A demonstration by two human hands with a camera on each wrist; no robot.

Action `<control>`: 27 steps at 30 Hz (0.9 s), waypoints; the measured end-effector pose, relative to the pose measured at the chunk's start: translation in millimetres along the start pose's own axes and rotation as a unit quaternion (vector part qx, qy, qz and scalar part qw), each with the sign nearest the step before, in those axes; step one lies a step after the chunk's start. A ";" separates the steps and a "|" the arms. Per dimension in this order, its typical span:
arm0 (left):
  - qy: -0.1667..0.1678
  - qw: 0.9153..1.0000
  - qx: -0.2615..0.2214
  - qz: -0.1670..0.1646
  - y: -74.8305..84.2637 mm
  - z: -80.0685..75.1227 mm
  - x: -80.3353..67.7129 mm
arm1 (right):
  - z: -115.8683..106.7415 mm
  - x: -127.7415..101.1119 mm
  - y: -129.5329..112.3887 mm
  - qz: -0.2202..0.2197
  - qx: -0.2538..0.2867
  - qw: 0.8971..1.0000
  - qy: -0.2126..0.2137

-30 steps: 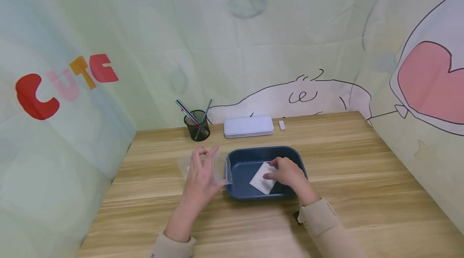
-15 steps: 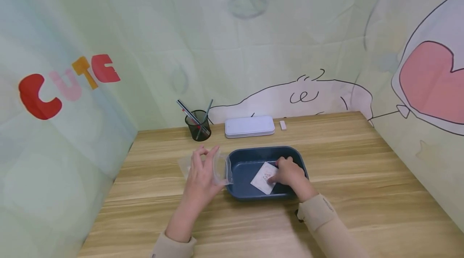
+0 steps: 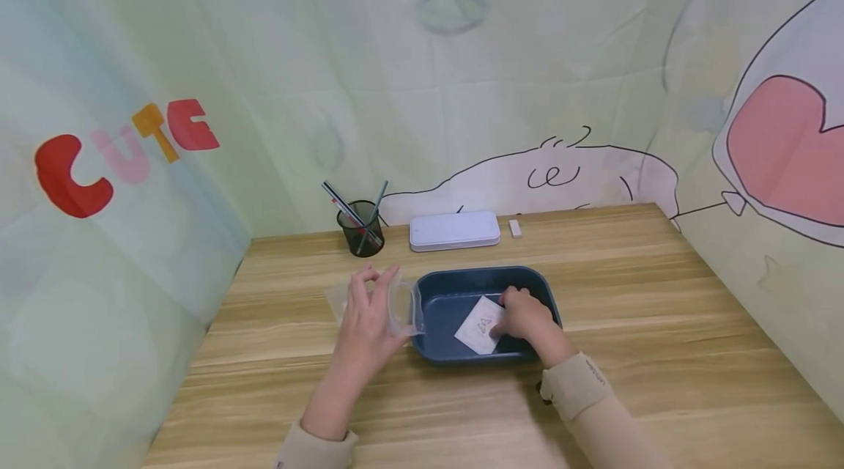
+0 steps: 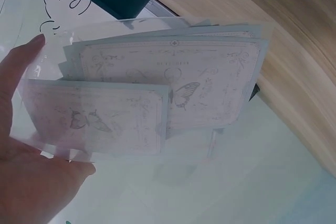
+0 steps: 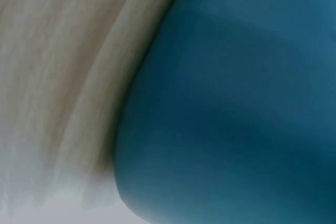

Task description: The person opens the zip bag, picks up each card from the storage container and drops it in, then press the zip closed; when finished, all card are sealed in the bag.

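Observation:
My left hand (image 3: 363, 326) grips a clear plastic bag (image 3: 404, 308) just left of the dark blue tray (image 3: 475, 360), thumb and fingers spread at the bag's mouth. Several pale cards (image 4: 210, 61) with butterfly prints and grey-green edges lie in the bag in the left wrist view. Inside the tray, my right hand (image 3: 530, 316) holds a small white card (image 3: 476, 324) with a butterfly print, its thumb over the card's right side. The other right fingers are partly hidden behind the hand. Only the tray's blurred blue wall (image 5: 226, 103) and wood show in the right wrist view.
Behind the tray stand a black mesh pen cup (image 3: 361, 231) with pens, a pale lilac pencil case (image 3: 454, 231) and a small white eraser (image 3: 515, 228). Printed fabric walls (image 3: 369, 102) enclose the wooden table (image 3: 633, 308) at the back and sides.
The right hand has shifted slightly right within the tray. The card's visible face now bears a butterfly instead of a reddish figure. The left hand and bag have stayed nearly still.

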State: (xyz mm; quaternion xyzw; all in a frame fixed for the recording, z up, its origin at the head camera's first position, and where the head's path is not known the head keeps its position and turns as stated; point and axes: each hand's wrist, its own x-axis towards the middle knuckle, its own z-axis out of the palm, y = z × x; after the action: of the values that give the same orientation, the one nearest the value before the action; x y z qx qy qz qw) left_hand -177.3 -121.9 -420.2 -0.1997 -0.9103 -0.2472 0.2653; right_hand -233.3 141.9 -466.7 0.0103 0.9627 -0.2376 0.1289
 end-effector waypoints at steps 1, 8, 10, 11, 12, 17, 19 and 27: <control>-0.002 1.000 0.000 -0.001 0.4 -0.2 0.2 | 0.4 0.2 0.6 0.000 0.001 1.000 0.000; -0.011 1.000 0.002 -0.006 1.7 -0.5 2.0 | 2.1 -1.0 3.4 -0.006 0.009 1.000 0.010; -0.010 1.000 0.001 -0.007 2.0 -0.7 2.4 | 1.8 -1.4 3.4 -0.009 0.012 1.000 0.014; -0.009 1.000 0.001 -0.007 2.1 -0.8 2.3 | 1.4 -1.6 3.1 -0.010 0.013 1.000 0.016; -0.009 1.000 0.001 -0.008 2.3 -0.9 2.4 | 1.0 -1.9 2.8 -0.011 0.014 1.000 0.018; -0.006 1.000 0.001 -0.009 2.1 -0.4 1.5 | -1.4 -1.7 2.2 -0.019 0.014 0.999 0.028; -0.004 1.000 0.000 -0.008 1.8 -0.1 1.2 | -2.4 -1.6 2.1 -0.024 0.013 0.999 0.032; 0.006 1.000 -0.002 -0.004 -0.5 1.9 0.5 | -8.5 -6.1 -0.7 -0.042 0.032 0.997 0.055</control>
State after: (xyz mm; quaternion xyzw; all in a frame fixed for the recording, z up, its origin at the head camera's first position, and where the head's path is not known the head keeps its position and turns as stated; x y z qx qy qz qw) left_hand -178.6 -121.1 -421.5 -0.1952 -0.9090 -0.2515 0.2690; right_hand -229.6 145.4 -457.6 -0.0134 0.9597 -0.2731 0.0655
